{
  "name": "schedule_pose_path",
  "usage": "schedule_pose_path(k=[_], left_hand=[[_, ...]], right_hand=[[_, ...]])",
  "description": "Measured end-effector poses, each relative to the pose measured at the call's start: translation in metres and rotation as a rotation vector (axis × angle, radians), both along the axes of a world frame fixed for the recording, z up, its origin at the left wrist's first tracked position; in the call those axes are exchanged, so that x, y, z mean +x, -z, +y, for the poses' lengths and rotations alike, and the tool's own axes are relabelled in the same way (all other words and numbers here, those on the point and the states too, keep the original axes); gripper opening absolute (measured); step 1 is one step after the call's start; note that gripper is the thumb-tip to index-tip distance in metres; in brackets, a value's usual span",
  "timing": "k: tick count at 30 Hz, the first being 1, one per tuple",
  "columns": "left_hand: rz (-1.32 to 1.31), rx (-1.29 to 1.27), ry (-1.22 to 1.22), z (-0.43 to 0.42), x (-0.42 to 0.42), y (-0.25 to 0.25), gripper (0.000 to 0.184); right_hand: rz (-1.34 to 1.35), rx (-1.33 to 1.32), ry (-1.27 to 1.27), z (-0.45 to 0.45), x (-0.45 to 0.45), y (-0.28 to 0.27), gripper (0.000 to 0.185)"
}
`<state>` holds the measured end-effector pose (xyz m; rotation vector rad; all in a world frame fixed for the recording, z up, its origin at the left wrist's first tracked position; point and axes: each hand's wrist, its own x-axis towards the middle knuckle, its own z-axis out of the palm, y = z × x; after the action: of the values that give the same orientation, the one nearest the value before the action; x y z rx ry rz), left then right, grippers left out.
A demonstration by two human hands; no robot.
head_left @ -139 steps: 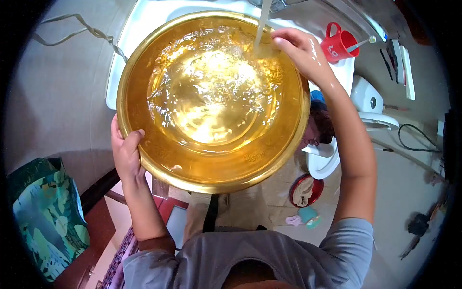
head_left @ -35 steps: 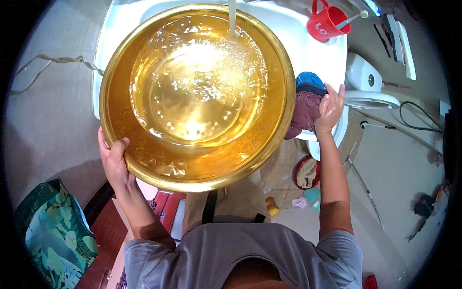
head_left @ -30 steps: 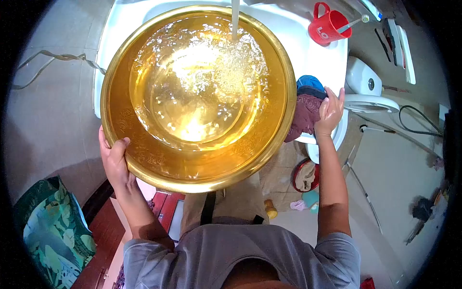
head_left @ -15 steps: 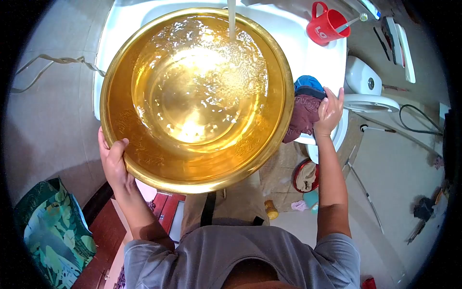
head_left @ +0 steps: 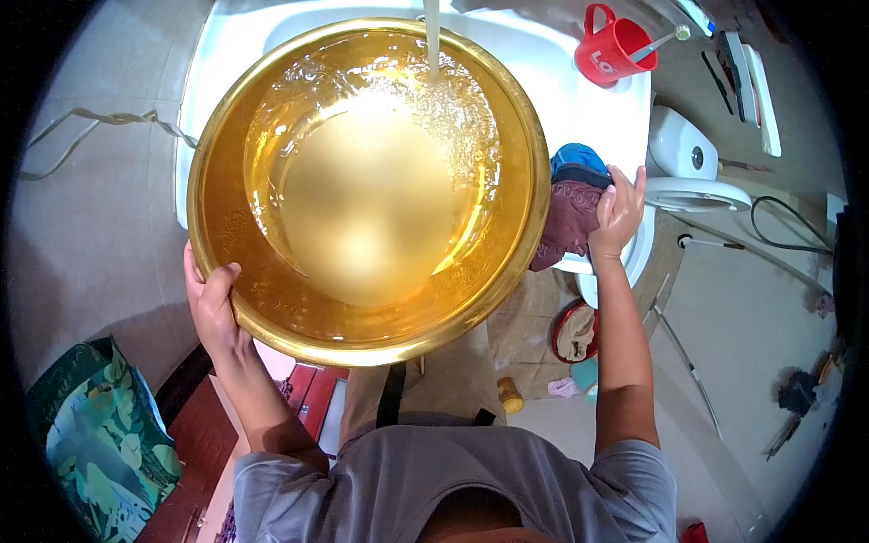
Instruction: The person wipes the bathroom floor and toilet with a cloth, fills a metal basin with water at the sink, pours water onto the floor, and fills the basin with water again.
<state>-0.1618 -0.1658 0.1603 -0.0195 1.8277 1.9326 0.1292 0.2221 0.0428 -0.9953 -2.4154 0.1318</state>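
A large gold-coloured metal basin (head_left: 362, 337) sits tilted towards me over the white sink, with clear water in its lower part. Water streams from a tap (head_left: 433, 36) into its far right side. At the near left rim my left hand (head_left: 214, 303) is closed, thumb over the edge and fingers outside. My right hand (head_left: 617, 215) is at a bunched maroon cloth (head_left: 572, 217) beside the basin, thumb side against it and some fingers extended; its grip is partly hidden. A blue cloth with a dark band (head_left: 579, 163) lies against the maroon one.
On the sink's (head_left: 566, 100) right side stands a red cup (head_left: 615, 56) with a toothbrush. A white toilet (head_left: 683, 149) is at right. Lower down are a red bowl (head_left: 576, 331) and a stick (head_left: 690, 362). A patterned green bag (head_left: 104, 443) stands at lower left.
The water surface looks smoother in the middle of the basin, and the bright reflection has changed shape. Both hands and the cloths stay almost in place.
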Motion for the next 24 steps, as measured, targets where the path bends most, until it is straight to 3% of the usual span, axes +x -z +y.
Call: schedule_pose_path(k=[24], left_hand=[[-0.006, 0.01, -0.01, 0.0006, 0.0015, -0.0014, 0.05]], right_hand=[[0.011, -0.021, 0.017, -0.0005, -0.0006, 0.0011, 0.032]])
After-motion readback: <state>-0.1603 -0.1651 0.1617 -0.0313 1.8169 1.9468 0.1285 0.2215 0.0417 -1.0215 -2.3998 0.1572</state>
